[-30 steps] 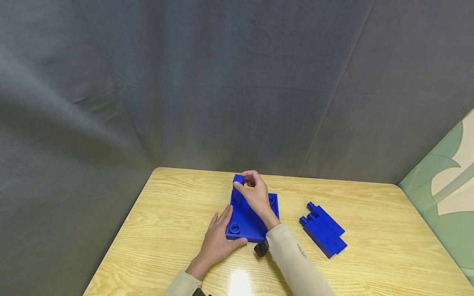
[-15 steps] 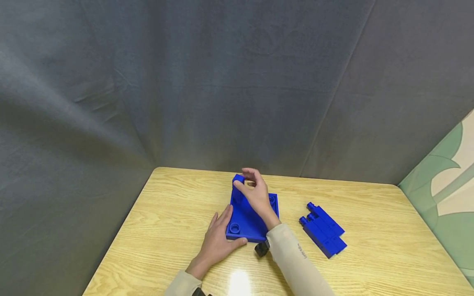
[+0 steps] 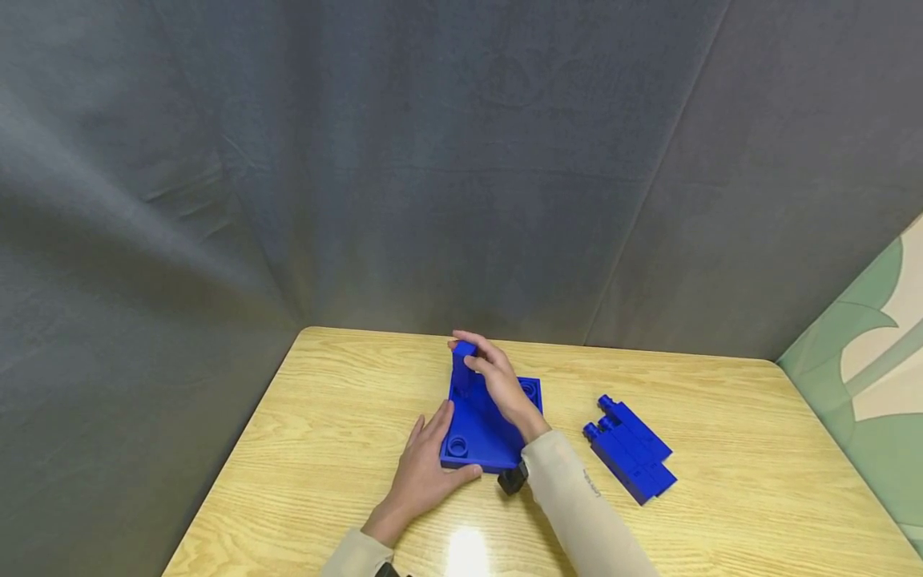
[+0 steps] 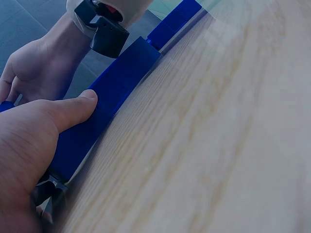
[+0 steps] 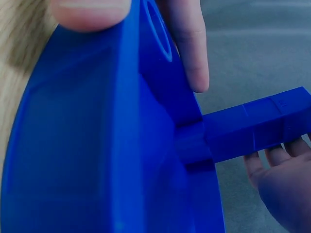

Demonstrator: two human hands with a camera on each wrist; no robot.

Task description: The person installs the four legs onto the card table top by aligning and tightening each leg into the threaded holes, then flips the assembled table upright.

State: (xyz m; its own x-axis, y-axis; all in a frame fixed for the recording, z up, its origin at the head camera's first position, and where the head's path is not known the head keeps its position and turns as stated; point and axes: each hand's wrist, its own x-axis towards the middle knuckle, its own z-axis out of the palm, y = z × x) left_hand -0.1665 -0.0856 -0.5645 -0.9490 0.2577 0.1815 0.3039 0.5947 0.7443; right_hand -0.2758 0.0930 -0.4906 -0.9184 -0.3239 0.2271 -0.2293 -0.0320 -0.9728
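Note:
A square blue plastic tabletop (image 3: 490, 437) lies underside up, with round threaded sockets at its corners. My left hand (image 3: 425, 474) lies at its near left corner, straight fingers along the left side and thumb against the front edge. At the far left corner a blue table leg (image 3: 462, 375) stands upright. In the right wrist view the same leg (image 5: 257, 124) meets the tabletop; its threaded end is hidden. My right hand (image 3: 501, 381) grips the leg's upper part, thumb on the near side and fingers behind.
Several more blue legs (image 3: 630, 449) with threaded ends lie side by side on the wooden table (image 3: 750, 449), right of the tabletop. A grey curtain (image 3: 461, 168) hangs behind the table's far edge.
My right hand's fingers have shifted left around the back of the leg, and its thumb has slid slightly right. The leg has turned a little. My left hand stays still.

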